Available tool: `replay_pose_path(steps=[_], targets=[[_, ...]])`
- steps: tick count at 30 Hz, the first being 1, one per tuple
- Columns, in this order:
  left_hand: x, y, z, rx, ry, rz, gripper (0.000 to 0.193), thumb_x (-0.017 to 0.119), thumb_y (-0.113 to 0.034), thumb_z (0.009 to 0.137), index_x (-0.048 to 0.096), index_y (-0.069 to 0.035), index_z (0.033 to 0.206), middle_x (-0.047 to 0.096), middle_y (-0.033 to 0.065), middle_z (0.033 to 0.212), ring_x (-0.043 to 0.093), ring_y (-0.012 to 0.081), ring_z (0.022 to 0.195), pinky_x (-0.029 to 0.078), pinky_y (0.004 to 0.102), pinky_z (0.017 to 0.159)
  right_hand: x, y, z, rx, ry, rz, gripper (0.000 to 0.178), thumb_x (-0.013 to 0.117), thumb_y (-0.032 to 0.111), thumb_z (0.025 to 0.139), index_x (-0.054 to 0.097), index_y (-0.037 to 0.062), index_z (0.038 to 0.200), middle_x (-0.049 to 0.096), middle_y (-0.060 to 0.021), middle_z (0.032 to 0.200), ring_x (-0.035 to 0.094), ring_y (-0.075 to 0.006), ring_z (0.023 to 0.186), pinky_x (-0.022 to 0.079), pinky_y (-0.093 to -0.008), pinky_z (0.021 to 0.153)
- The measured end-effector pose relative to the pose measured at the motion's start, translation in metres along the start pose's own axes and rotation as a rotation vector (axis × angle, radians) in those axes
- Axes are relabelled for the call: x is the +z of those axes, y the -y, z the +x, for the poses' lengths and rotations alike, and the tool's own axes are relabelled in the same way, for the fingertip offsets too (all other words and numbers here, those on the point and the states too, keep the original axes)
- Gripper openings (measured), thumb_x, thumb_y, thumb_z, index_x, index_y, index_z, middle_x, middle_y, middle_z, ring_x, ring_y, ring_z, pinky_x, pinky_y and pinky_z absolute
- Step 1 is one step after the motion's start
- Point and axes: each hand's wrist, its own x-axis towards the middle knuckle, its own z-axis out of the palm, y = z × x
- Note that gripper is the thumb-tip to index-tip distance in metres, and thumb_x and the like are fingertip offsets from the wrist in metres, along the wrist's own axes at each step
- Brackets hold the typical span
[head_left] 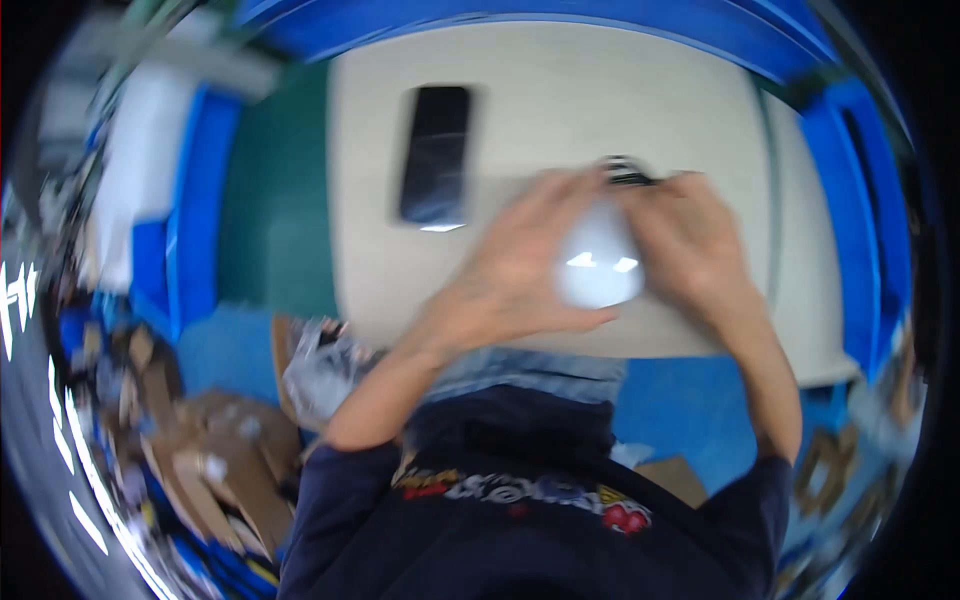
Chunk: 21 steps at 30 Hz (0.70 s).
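A glossy white bulb-shaped thing point(600, 275) is between my hands, over the right half of the pale tabletop. Its rounded end points toward me. At the far end a small black-and-white striped part point(626, 170) shows near my fingertips; blur hides whether it is a thread or a coil. My left hand point(520, 255) wraps the left side, with the thumb stretched under the near end. On the opposite side my right hand point(690, 235) has its fingers curled against the thing and the striped part.
A black phone-like slab point(437, 155) lies on the pale tabletop point(600, 90), left of my hands. A green mat point(275, 200) borders the table on the left. Blue bins point(870, 200) line the sides and the back. Cardboard boxes point(225, 440) are heaped on the floor at the left.
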Motion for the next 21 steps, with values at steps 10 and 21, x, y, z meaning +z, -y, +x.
replay_pose_path(steps=[10, 21], targets=[[-0.094, 0.005, -0.174, -0.178, 0.134, -0.56, 0.051, 0.084, -0.032, 0.086, 0.071, -0.004, 0.127, 0.077, 0.0145, 0.106, 0.073, 0.0244, 0.087, 0.059, 0.0352, 0.083, 0.031, 0.006, -0.02, 0.265, 0.12, -0.049, 0.025, 0.072, -0.001, 0.09, 0.073, 0.0044, 0.115, 0.07, -0.0106, 0.132, 0.067, -0.0302, 0.121, 0.055, -0.0396, 0.105], [-0.037, 0.392, -0.468, -1.835, -0.432, 0.366, 0.116, 0.086, -0.059, 0.07, 0.028, -0.008, 0.156, 0.038, 0.027, 0.147, 0.048, 0.0532, 0.125, 0.045, 0.0563, 0.106, -0.001, 0.017, -0.04, 0.418, 0.144, -0.141, 0.029, 0.068, -0.004, 0.092, 0.071, 0.0029, 0.12, 0.069, -0.0139, 0.133, 0.066, -0.0301, 0.121, 0.054, -0.0414, 0.105]])
